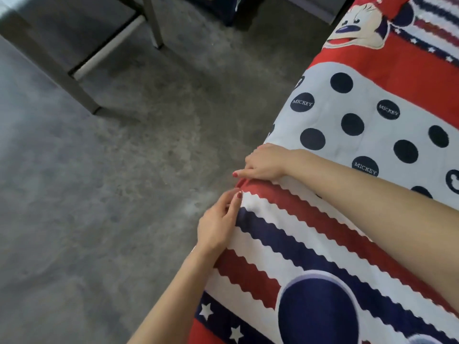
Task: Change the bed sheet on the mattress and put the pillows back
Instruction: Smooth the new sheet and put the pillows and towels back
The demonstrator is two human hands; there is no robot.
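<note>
Far to the left of both hands, across bare grey floor, stand the metal legs of some piece of furniture; its top is cut off by the upper edge of the view, so I cannot say what it is. Farther along the top edge, beyond the hands, something dark sits on the floor, too shadowed and cropped to name.

Nearer in, the left hand reaches in from the lower edge, forearm bare, and lies against the side of the bed where the bed sheet turns down over the edge. Its fingers are fairly straight and pressed to the cloth, red-painted nails showing; whether the thumb pinches a fold underneath is hidden by the hand itself.

Just above and to the right of it, a little apart, the right hand rests on top of the same edge, knuckles up, fingers curled down over the rim of the sheet. The fingertips go out of sight behind the fold, so I cannot tell whether they grip the cloth or only press it. Between the two hands the sheet bunches into a small ridge.

To the right of the hands the sheet spreads over the whole mattress: wavy red, white and navy stripes nearest, a white band with navy dots reading MICKEY, then a cartoon mouse face beyond. The bed runs out of view right and below. No pillows show.
</note>
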